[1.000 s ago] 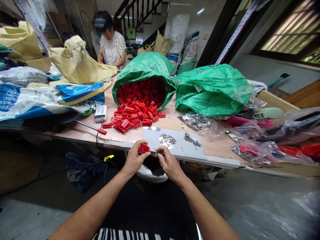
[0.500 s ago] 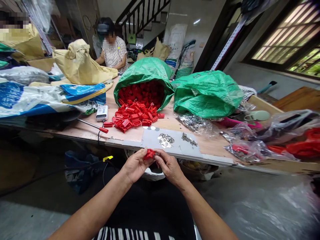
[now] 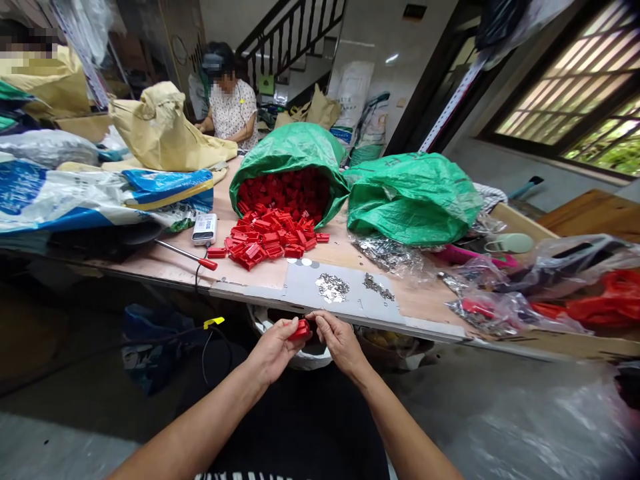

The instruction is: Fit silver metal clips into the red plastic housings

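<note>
- The small red plastic piece (image 3: 301,329) is blocky and bright red, the same kind as the ones on the table. It's held in the air just in front of the near edge of the table (image 3: 165,263), right in the middle.
- The left hand (image 3: 273,347) has its fingers curled around the piece from the left. The right hand (image 3: 340,340) is pinching the piece's right end with thumb and fingertips, so both hands are closed on it.
- Fingers cover most of the piece, so I can't make out its shape. I can't tell if the right hand has anything tiny tucked in there too.
- The white bucket (image 3: 300,361) under the hands is mostly hidden.
- On the grey sheet (image 3: 305,283) just past the hands there are two little heaps of metal bits (image 3: 333,287), and the right one is smaller.
- Farther back there's a spill of loose red pieces (image 3: 270,240), way too many to count, coming out of an open green sack (image 3: 290,143).
- That makes two green sacks: the second green sack (image 3: 413,197) lies to the right, with its contents hidden.
- One screwdriver (image 3: 187,255) with a red handle lies to the left, near one white gadget (image 3: 205,228).
- One other person (image 3: 233,110) is sitting at the far end.
</note>
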Available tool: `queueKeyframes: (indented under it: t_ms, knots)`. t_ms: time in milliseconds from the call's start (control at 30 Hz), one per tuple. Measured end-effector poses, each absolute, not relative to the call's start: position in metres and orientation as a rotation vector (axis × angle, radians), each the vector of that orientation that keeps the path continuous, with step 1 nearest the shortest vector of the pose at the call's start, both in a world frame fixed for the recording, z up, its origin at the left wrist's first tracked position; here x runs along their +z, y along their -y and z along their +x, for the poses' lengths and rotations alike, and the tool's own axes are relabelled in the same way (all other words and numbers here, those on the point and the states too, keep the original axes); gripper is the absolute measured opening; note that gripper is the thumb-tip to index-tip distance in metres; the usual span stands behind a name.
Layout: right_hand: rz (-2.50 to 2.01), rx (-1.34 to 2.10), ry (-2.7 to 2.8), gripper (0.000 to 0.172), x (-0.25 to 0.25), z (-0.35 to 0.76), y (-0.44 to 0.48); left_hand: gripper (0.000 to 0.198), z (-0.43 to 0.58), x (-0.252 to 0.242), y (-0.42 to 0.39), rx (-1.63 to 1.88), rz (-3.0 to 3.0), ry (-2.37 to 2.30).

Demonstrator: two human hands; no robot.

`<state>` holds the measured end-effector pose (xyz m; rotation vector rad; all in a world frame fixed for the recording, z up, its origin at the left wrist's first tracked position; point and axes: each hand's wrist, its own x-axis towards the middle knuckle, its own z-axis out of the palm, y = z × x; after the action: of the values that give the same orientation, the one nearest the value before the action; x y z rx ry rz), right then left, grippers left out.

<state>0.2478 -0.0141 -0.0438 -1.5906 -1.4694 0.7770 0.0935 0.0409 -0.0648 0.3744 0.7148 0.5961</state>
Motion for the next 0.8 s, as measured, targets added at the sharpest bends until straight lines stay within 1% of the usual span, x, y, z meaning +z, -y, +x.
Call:
queueKeyframes:
  t_ms: [67, 200, 300, 433, 633, 800]
  knots:
    - [-1.616, 0.758, 1.478, 0.037, -0.043, 0.25, 0.012, 0.028, 0.094, -0.076, -0.042, 0.565, 0.388, -0.763]
    - [-1.674, 0.735, 1.519, 0.037, -0.04, 0.255, 0.002, 0.047, 0.093, -0.086, -0.045, 0.516, 0.375, -0.85]
    - [-1.705, 0.651, 1.555, 0.033, -0.037, 0.259, -0.014, 0.058, 0.091, -0.086, -0.045, 0.511, 0.39, -0.872]
    - [-1.712, 0.357, 1.746, 0.023, -0.033, 0.261, -0.05, 0.059, 0.087, -0.083, -0.044, 0.503, 0.389, -0.87]
    - [-1.999, 0.098, 2.009, 0.037, -0.027, 0.257, -0.116, 0.058, 0.08, -0.078, -0.043, 0.482, 0.37, -0.88]
    - [-2.077, 0.045, 2.112, 0.036, -0.032, 0.258, -0.157, 0.062, 0.073, -0.076, -0.044, 0.488, 0.356, -0.868]
